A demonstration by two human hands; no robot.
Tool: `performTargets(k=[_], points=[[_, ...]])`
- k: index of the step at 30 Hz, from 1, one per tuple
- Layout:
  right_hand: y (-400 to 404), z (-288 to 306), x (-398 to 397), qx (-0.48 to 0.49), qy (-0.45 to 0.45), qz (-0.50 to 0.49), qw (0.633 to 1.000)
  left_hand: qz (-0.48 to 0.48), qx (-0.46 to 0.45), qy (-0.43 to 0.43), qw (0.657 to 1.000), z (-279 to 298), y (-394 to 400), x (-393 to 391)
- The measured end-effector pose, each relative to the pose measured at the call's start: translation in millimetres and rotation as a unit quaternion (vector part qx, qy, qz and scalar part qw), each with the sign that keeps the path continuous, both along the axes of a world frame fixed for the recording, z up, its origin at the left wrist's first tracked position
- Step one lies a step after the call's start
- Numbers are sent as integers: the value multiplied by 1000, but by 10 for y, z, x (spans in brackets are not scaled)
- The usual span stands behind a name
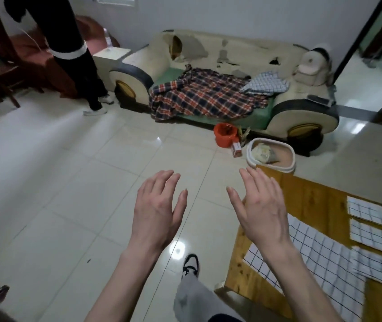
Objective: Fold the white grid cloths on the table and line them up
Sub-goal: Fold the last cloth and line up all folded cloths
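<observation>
**Empty hands raised beside the table**

Nearest, an unfolded white grid cloth (320, 256) lies flat on the wooden table (310, 194). Three folded cloths (369, 235) line its right edge. Left hand (156, 212) and right hand (260, 210) hover spread, holding nothing. Beyond, a worn sofa (220, 89) carries a plaid blanket (204, 96).

Worn sofa (231, 56) w/ plaid blanket (199, 98); orange bucket (224, 134), white tub (271, 154) on tiled floor (57, 182).

Worn cream sofa (220, 73) against white wall (231, 17), glossy pale tiled floor (69, 182).
</observation>
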State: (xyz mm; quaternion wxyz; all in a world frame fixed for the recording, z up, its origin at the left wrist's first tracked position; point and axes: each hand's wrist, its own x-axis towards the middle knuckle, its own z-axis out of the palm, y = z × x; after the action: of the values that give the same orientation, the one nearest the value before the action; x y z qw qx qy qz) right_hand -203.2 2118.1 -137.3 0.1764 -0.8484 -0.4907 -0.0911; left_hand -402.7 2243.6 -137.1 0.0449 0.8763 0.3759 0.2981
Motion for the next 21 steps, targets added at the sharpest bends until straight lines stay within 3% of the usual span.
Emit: performTargets(k=[13,21], points=[[811,-250,1077,37,67,-191,979,-170,-3,41,985,10,1412,1531],[865,-303,1586,52,88,-307,946,-283,-12,53,957,-28,1778,2480]])
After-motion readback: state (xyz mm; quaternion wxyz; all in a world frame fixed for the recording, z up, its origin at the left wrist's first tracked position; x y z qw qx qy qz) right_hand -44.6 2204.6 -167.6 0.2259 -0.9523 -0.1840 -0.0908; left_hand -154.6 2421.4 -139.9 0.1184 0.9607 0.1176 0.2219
